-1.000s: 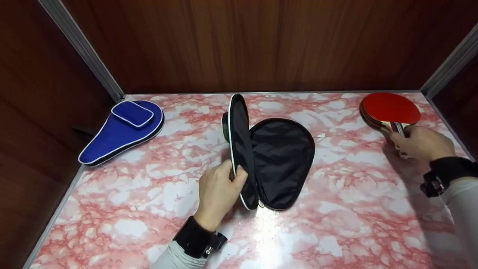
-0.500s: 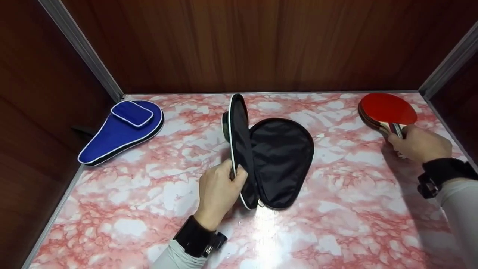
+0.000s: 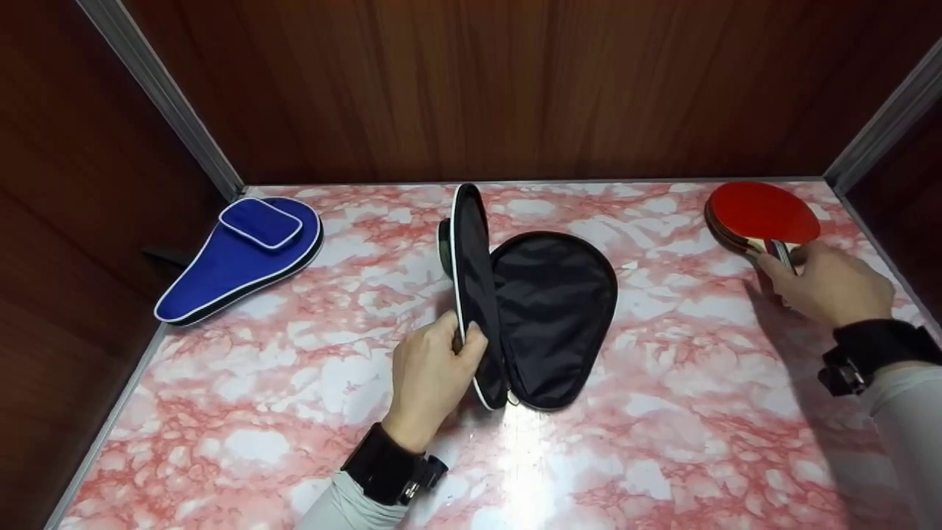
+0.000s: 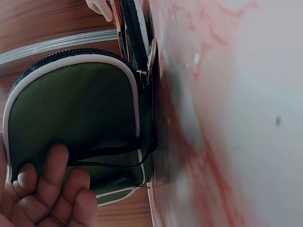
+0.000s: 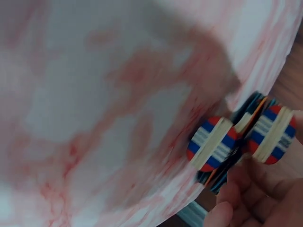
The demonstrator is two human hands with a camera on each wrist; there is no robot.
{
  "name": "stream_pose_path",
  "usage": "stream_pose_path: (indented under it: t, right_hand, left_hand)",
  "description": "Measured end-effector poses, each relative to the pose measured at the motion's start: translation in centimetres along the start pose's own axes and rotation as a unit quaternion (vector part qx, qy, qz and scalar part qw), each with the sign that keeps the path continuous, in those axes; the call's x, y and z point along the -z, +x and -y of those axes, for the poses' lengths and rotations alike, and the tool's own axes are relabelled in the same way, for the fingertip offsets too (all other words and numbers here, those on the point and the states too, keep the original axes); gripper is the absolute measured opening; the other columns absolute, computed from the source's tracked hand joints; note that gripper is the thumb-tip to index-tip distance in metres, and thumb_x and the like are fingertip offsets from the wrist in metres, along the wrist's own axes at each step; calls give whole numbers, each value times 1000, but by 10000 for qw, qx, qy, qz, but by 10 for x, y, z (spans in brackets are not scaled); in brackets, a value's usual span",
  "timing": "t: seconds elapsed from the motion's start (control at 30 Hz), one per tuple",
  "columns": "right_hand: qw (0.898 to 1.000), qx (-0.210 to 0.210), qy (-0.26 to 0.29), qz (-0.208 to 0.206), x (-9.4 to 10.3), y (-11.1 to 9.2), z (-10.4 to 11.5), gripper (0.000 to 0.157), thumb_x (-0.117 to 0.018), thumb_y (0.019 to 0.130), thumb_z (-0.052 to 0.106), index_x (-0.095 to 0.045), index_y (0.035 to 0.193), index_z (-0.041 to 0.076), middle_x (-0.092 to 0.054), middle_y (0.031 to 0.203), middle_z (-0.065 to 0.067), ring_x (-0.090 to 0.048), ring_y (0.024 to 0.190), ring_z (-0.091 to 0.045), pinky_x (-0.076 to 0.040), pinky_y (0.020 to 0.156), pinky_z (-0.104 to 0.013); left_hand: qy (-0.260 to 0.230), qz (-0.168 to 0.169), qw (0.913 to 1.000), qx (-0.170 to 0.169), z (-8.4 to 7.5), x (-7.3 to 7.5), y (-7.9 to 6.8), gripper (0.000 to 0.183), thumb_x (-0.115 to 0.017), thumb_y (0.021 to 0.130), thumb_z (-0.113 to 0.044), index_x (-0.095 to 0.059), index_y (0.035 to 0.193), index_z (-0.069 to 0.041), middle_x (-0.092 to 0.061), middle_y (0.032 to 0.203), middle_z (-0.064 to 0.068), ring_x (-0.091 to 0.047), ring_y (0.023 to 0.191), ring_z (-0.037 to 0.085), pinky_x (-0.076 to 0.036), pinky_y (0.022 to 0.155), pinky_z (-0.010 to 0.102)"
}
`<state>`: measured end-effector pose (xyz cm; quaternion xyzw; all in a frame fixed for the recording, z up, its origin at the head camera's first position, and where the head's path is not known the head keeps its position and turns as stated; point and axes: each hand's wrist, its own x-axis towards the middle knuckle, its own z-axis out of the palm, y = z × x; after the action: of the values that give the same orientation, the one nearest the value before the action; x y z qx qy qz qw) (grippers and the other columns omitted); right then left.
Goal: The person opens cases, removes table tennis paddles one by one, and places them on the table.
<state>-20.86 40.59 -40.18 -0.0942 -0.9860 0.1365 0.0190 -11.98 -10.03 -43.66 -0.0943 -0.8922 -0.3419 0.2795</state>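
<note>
A paddle case lies unzipped on the table, its black lining (image 3: 556, 316) facing up. My left hand (image 3: 430, 379) grips the edge of its raised flap (image 3: 471, 280), thumb on the lining side. In the left wrist view the flap's outside (image 4: 75, 104) is dark green with white piping, and fingers curl against it. At the far right my right hand (image 3: 835, 287) holds the handle of a red table tennis paddle (image 3: 765, 212). A second paddle lies beneath; in the right wrist view its handle end (image 5: 211, 144) sits beside the gripped handle's end (image 5: 272, 135).
A blue paddle case (image 3: 243, 258) with a small pocket lies zipped at the far left. Brown wood-look panels (image 3: 515, 88) rise behind and at both sides of the red-and-white marbled table (image 3: 625, 464). A zipper ring (image 3: 513, 398) hangs at the open case's lower end.
The right hand and the red paddle have shifted very slightly left. The left hand keeps the flap raised in the same pose.
</note>
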Motion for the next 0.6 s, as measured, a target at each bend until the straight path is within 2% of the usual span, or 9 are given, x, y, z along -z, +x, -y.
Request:
stream_pose_path:
  t: [0.1, 0.17, 0.23, 0.4, 0.5, 0.6]
  right_hand:
    - [9990, 134, 121, -411, -3, -7, 2, 78, -52, 106, 70, -56, 115, -8, -59, 103, -29, -54, 97, -52, -47, 73, -66]
    - [9977, 289, 177, -595, -4, -12, 5, 76, -53, 107, 67, -54, 118, -7, -53, 117, -34, -47, 109, -57, -44, 81, -73]
    - [9962, 453, 282, -685, -6, -17, 8, 72, -53, 108, 65, -53, 119, -6, -51, 124, -36, -43, 116, -59, -41, 86, -76]
    - [9883, 1183, 751, -600, -9, -30, 20, 68, -58, 111, 53, -54, 140, -8, -50, 136, -37, -40, 126, -58, -35, 97, -76]
    - [9808, 1641, 915, -515, -15, -39, 31, 69, -67, 109, 45, -52, 149, -9, -52, 143, -36, -41, 134, -58, -32, 106, -76]
    - [9748, 1931, 1020, -455, -21, -49, 45, 73, -71, 107, 44, -50, 156, -6, -49, 155, -35, -38, 145, -57, -28, 115, -78]
  left_hand:
    - [-40, 96, 9999, -5, -3, 1, 1, 38, -70, 99, -24, -48, 69, -18, -35, 59, -10, -47, 50, 23, -38, 48, 42]
    - [-43, 149, 9999, -23, -5, 2, 2, 38, -70, 101, -26, -49, 71, -18, -40, 63, -9, -47, 53, 21, -38, 50, 40]
    - [-45, 195, 9998, -32, -8, 2, 3, 38, -70, 103, -27, -50, 72, -17, -46, 69, -6, -48, 57, 19, -39, 52, 39]
    - [-51, 245, 9997, -73, -15, 0, 4, 35, -70, 104, -28, -54, 76, -17, -63, 92, -1, -57, 67, 18, -47, 57, 38]
    - [-89, 294, 9994, -162, -21, -3, 5, 31, -71, 104, -28, -58, 78, -16, -69, 103, 0, -62, 72, 17, -50, 60, 38]
    - [-51, 354, 9988, -337, -28, -7, 7, 29, -71, 104, -29, -61, 80, -15, -70, 109, 2, -65, 77, 19, -54, 62, 39]
